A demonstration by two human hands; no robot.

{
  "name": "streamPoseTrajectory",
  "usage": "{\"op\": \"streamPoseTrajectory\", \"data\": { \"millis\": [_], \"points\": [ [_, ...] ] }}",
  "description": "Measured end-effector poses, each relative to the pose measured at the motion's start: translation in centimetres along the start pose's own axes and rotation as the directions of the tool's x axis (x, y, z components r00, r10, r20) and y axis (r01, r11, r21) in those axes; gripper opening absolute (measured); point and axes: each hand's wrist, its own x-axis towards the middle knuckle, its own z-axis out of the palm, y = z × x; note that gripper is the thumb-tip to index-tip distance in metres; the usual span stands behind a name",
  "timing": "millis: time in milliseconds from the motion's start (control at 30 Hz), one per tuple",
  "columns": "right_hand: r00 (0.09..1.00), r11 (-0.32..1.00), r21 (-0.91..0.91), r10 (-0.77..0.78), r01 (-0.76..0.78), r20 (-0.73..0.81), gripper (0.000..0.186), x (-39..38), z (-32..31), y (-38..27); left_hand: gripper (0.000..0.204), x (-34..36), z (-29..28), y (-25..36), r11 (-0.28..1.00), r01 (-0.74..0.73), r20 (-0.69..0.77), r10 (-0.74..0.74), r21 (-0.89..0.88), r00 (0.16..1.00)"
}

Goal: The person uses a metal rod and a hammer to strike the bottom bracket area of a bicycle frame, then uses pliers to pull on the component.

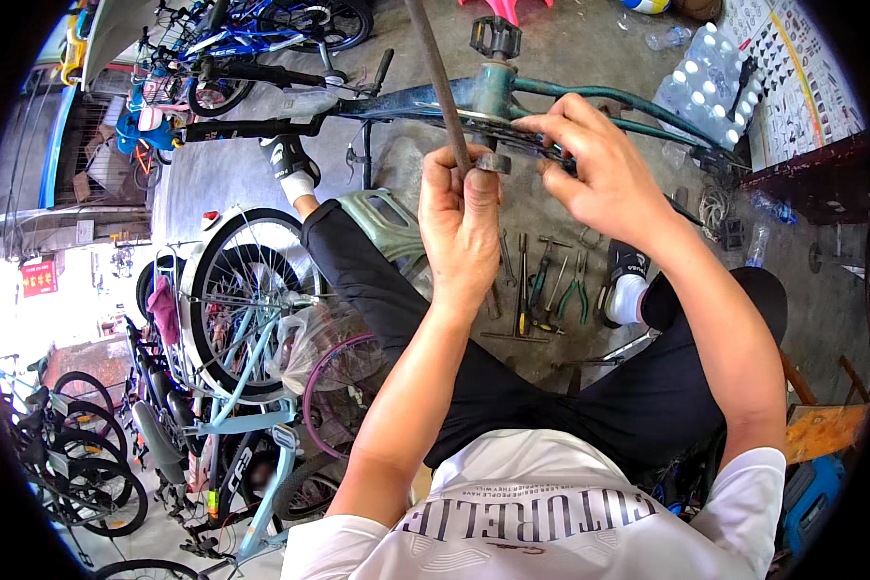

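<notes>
A dark teal bicycle frame lies across in front of me, its bottom bracket shell in the middle and a black pedal beyond it. My left hand is closed round the lower end of a long brown metal rod, which slants up out of view. Beside its thumb a short round metal piece shows under the chainring. My right hand reaches to the chainring's right side, index finger stretched along it and thumb apart. Its other fingers are partly hidden.
Pliers, a hammer and several other hand tools lie on the floor between my feet. A green plastic stool stands beside my left leg. Bicycles crowd the left, including a light blue one. Wrapped bottles stand at far right.
</notes>
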Motion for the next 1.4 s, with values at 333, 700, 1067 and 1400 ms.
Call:
{"op": "streamPoseTrajectory", "data": {
  "millis": [333, 700, 1067, 1400],
  "points": [
    [0.997, 0.993, 0.091, 0.080, -0.080, 0.011, 0.038, 0.3, -0.8, 0.0, 0.032, 0.9, 1.2, -0.9, 1.000, -0.008, 0.001, 0.008, -0.021, 1.000],
    [0.999, 0.996, 0.075, 0.046, -0.045, -0.011, 0.036, 0.9, -0.7, -0.6, 0.031, 1.0, 0.6, -0.4, 0.996, 0.040, 0.028, -0.038, -0.077, 0.999],
    [0.999, 0.994, 0.107, 0.040, -0.037, -0.026, 0.037, 1.1, -0.8, -0.7, 0.032, 0.8, 0.7, -0.5, 0.997, 0.048, 0.023, -0.047, -0.057, 0.999],
    [1.000, 0.999, 0.051, -0.004, 0.004, -0.008, 0.039, 1.8, -0.5, -1.2, 0.031, 0.7, 0.6, -0.5, 0.995, 0.050, 0.036, -0.047, -0.090, 0.998]
  ]
}}
